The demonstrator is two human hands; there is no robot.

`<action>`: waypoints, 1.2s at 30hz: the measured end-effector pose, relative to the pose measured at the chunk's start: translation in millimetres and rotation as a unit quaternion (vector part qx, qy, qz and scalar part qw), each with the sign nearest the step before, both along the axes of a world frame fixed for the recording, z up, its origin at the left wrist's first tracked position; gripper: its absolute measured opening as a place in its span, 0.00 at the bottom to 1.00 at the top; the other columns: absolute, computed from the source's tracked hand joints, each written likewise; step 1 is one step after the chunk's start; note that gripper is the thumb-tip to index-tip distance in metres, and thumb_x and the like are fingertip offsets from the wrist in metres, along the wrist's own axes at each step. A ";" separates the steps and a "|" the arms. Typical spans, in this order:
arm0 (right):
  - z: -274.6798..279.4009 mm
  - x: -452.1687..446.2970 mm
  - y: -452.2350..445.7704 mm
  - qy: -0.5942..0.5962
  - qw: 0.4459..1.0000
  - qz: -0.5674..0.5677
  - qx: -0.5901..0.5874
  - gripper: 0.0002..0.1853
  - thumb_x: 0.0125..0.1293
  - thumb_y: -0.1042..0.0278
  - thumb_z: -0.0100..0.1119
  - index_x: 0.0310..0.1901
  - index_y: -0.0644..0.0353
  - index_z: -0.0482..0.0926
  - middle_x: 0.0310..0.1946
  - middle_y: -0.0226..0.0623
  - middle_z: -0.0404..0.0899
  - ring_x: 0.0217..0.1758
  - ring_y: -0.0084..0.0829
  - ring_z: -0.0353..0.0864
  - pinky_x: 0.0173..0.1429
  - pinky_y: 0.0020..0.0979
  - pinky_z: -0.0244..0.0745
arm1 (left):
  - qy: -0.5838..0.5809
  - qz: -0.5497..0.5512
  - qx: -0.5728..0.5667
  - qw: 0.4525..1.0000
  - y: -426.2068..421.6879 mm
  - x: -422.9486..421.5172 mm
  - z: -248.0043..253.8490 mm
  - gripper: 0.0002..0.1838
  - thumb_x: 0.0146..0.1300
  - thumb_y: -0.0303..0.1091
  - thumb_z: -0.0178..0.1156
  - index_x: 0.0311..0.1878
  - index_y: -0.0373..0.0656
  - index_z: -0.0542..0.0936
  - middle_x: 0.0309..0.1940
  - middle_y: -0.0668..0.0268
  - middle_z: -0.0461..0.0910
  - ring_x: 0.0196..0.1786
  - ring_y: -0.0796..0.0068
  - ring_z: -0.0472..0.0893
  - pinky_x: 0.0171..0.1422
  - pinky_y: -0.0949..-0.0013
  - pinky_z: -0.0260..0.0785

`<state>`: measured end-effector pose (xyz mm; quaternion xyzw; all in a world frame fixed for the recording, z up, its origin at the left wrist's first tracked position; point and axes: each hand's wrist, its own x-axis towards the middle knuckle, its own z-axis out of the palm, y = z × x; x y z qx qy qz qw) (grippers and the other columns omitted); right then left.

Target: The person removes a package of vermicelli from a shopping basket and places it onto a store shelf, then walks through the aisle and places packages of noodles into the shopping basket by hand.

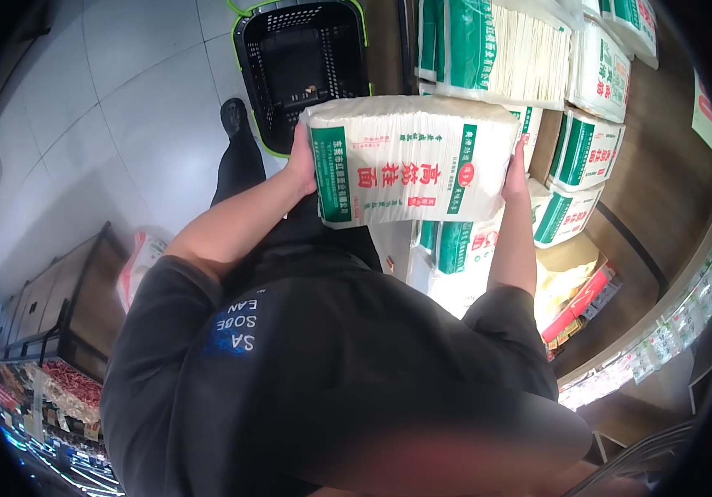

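Observation:
A large white noodle package (414,166) with green bands and red lettering is held level in front of my body. My left hand (301,157) grips its left end, and my right hand (517,170) presses against its right end. Some fingers of both hands are hidden by the package. Beyond its left part, a black basket (294,74) with a green rim stands on the floor. Similar packages (505,45) are stacked close by on the right, one showing a bundle of pale noodles.
More packages (588,149) fill the wooden shelf at the right, near a red and yellow box (576,302). Pale floor tiles (136,83) lie at the upper left. A wooden cabinet (49,290) stands at the lower left beside a white and red bag (140,261).

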<state>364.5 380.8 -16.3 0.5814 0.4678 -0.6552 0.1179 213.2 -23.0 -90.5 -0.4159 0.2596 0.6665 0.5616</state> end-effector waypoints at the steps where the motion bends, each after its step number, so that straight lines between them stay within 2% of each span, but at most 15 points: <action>1: 0.7 -7.5 -7.8 0.004 1.000 0.007 0.008 0.40 0.74 0.31 0.33 0.69 0.60 0.68 0.63 0.38 0.76 0.65 0.37 0.76 0.69 0.37 0.71 | -0.022 0.002 -0.013 1.000 3.2 -1.8 1.4 0.47 0.67 0.74 0.25 0.73 0.46 0.67 0.70 0.54 0.69 0.71 0.52 0.70 0.76 0.46 0.59; 8: 14.5 5.1 -15.5 0.024 0.999 0.026 0.003 0.38 0.75 0.35 0.34 0.72 0.60 0.63 0.65 0.37 0.74 0.67 0.38 0.74 0.68 0.38 0.71 | 0.007 -0.026 0.001 1.000 2.3 -8.0 -0.1 0.45 0.67 0.73 0.28 0.72 0.46 0.69 0.68 0.56 0.71 0.69 0.54 0.71 0.75 0.48 0.61; 11: 15.5 21.6 -15.2 -0.012 0.999 0.017 0.033 0.34 0.76 0.43 0.42 0.70 0.64 0.65 0.63 0.41 0.75 0.66 0.35 0.74 0.68 0.36 0.70 | 0.004 -0.015 0.004 1.000 1.6 -0.6 -12.7 0.44 0.67 0.72 0.30 0.71 0.47 0.70 0.67 0.57 0.72 0.68 0.55 0.72 0.74 0.49 0.62; 13: 24.0 17.5 -21.1 0.014 0.979 0.170 0.108 0.32 0.73 0.49 0.49 0.68 0.66 0.66 0.61 0.43 0.76 0.64 0.33 0.75 0.67 0.35 0.69 | 0.021 0.015 0.007 1.000 2.9 10.3 -31.8 0.44 0.68 0.72 0.31 0.70 0.47 0.70 0.67 0.57 0.73 0.68 0.56 0.72 0.73 0.49 0.63; 14: 29.3 13.4 -26.1 0.024 0.960 0.242 0.139 0.31 0.72 0.52 0.52 0.67 0.68 0.67 0.60 0.43 0.77 0.62 0.33 0.76 0.67 0.34 0.69 | -0.002 0.027 0.002 1.000 5.2 7.1 -21.3 0.42 0.69 0.71 0.33 0.70 0.47 0.71 0.66 0.58 0.73 0.68 0.56 0.72 0.73 0.50 0.64; 15: 32.4 2.1 -37.8 -0.023 0.966 0.219 0.137 0.30 0.65 0.60 0.61 0.64 0.70 0.69 0.55 0.43 0.80 0.57 0.32 0.78 0.64 0.33 0.71 | -0.006 0.032 -0.014 0.999 2.8 7.0 -20.1 0.41 0.70 0.69 0.33 0.70 0.46 0.70 0.66 0.58 0.74 0.68 0.56 0.72 0.73 0.50 0.64; 17: 46.7 -29.2 -83.9 -0.012 0.949 0.267 0.167 0.32 0.61 0.60 0.67 0.62 0.71 0.71 0.52 0.42 0.81 0.54 0.32 0.80 0.61 0.34 0.73 | 0.006 0.068 -0.025 0.997 -29.4 4.5 -25.7 0.40 0.71 0.67 0.33 0.71 0.45 0.69 0.67 0.58 0.73 0.69 0.56 0.72 0.74 0.51 0.64; 19: 46.4 -48.2 -116.8 0.006 0.928 0.314 0.200 0.35 0.57 0.58 0.71 0.61 0.71 0.71 0.51 0.44 0.82 0.53 0.33 0.81 0.59 0.34 0.75 | 0.040 0.112 -0.045 0.992 -58.7 2.1 -20.5 0.37 0.74 0.63 0.31 0.72 0.45 0.67 0.68 0.58 0.72 0.69 0.56 0.72 0.74 0.51 0.63; 23: 53.3 -84.0 -171.8 -0.007 0.882 0.394 0.259 0.41 0.50 0.49 0.76 0.60 0.70 0.72 0.50 0.49 0.82 0.52 0.37 0.83 0.58 0.35 0.76 | 0.024 0.200 -0.020 0.979 -114.5 7.5 -34.9 0.36 0.74 0.61 0.33 0.72 0.46 0.67 0.69 0.57 0.71 0.69 0.53 0.71 0.74 0.47 0.62; 29: 56.5 -172.9 -222.3 -0.044 0.819 0.507 0.264 0.44 0.44 0.40 0.76 0.56 0.69 0.75 0.46 0.52 0.84 0.50 0.44 0.85 0.56 0.36 0.77 | 0.031 0.336 0.118 0.934 -145.1 49.1 -66.6 0.33 0.74 0.59 0.37 0.72 0.47 0.67 0.70 0.56 0.69 0.70 0.48 0.69 0.73 0.41 0.61; 30: 49.7 -186.6 -227.0 -0.043 0.802 0.531 0.270 0.44 0.44 0.39 0.75 0.55 0.69 0.76 0.45 0.52 0.84 0.50 0.43 0.85 0.56 0.36 0.77 | 0.023 0.344 0.110 0.932 -142.1 46.6 -59.8 0.33 0.74 0.58 0.37 0.72 0.47 0.67 0.70 0.56 0.69 0.70 0.48 0.69 0.73 0.40 0.61; 32: 28.8 -220.9 -237.8 -0.037 0.765 0.577 0.285 0.44 0.44 0.38 0.74 0.54 0.69 0.76 0.43 0.52 0.84 0.49 0.43 0.86 0.55 0.36 0.78 | -0.023 0.356 0.013 0.934 -137.1 32.4 -43.6 0.35 0.73 0.61 0.35 0.73 0.49 0.65 0.72 0.57 0.66 0.72 0.48 0.67 0.75 0.40 0.59; 34: 6.7 -254.7 -243.4 -0.014 0.735 0.620 0.274 0.45 0.43 0.35 0.73 0.53 0.68 0.77 0.41 0.52 0.85 0.46 0.44 0.86 0.54 0.37 0.78 | -0.009 0.400 0.037 0.916 -136.7 44.8 -63.0 0.35 0.73 0.62 0.34 0.74 0.50 0.65 0.72 0.58 0.65 0.72 0.49 0.66 0.75 0.40 0.58; 35: -4.2 -273.1 -248.3 -0.003 0.720 0.642 0.264 0.45 0.43 0.35 0.73 0.53 0.68 0.77 0.41 0.52 0.85 0.46 0.44 0.87 0.53 0.37 0.78 | -0.028 0.376 -0.055 0.925 -128.7 37.3 -61.9 0.35 0.72 0.63 0.34 0.74 0.52 0.64 0.73 0.59 0.65 0.73 0.51 0.66 0.76 0.41 0.57; 36: -15.7 -290.4 -250.1 0.009 0.703 0.662 0.258 0.45 0.43 0.34 0.73 0.53 0.68 0.77 0.40 0.52 0.85 0.46 0.44 0.87 0.53 0.37 0.79 | -0.033 0.403 -0.058 0.913 -123.4 35.5 -62.6 0.35 0.73 0.63 0.34 0.74 0.52 0.65 0.72 0.60 0.66 0.73 0.52 0.66 0.76 0.41 0.57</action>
